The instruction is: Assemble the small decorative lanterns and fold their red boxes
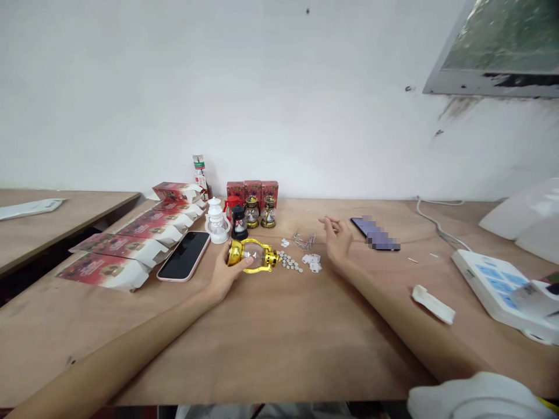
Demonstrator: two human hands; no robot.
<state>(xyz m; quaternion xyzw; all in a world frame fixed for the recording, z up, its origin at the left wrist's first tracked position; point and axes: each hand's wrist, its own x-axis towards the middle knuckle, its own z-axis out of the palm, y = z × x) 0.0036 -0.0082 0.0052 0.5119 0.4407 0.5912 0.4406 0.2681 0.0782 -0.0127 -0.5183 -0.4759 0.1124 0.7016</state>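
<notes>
My left hand [226, 274] is wrapped round a gold toy lantern [253, 256] with a clear middle. The lantern is tipped on its side, its top pointing right. My right hand [339, 240] hovers to the right of the small parts, fingers loosely bent and apart, with nothing visible in them. Between the hands are several coin cells [289, 262], small white pieces [311, 262] and a tangle of thin metal wires [303, 240]. Behind the gold lantern stand a white lantern [217, 222], a black lantern [239, 223], a red lantern [230, 203] and two bronze lanterns [269, 213].
Flattened red cartons [131, 235] overlap at left beside a pink-edged phone [184, 256]. Red boxes [253, 190] and a bottle [200, 174] stand near the wall. To the right are another phone [378, 234], a torn white strip [433, 304] and a power strip [493, 285] with a cable.
</notes>
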